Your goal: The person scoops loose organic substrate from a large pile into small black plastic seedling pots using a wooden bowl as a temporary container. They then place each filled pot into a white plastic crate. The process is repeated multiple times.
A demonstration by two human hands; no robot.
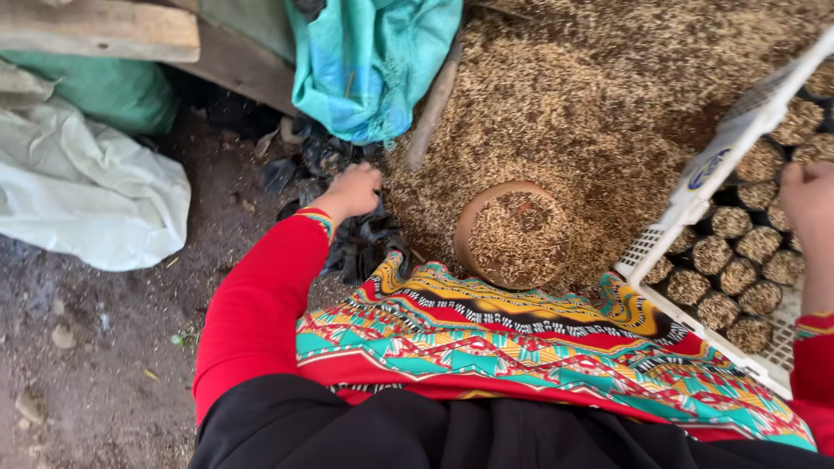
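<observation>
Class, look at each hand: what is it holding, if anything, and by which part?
The left hand grips the black plastic bags at their top edge. The right hand rests on the filled bags in the white crate; no clear hold.

Sleeves (261, 304): plain red, multicoloured cuffs. Cloth (539, 347): zigzag and band pattern in red, teal, yellow, black, white. Bowl (512, 233): brown. Husks (591, 113): tan, golden. Crate (695, 195): white lattice. Pots (738, 278): black, tan tops. Bags (356, 243): black. Sack (373, 61): teal, blue stripe. Sheet (87, 191): white. Ground (95, 365): grey-brown.

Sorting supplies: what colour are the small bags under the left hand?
Black; the bags show best in the head view.
</observation>
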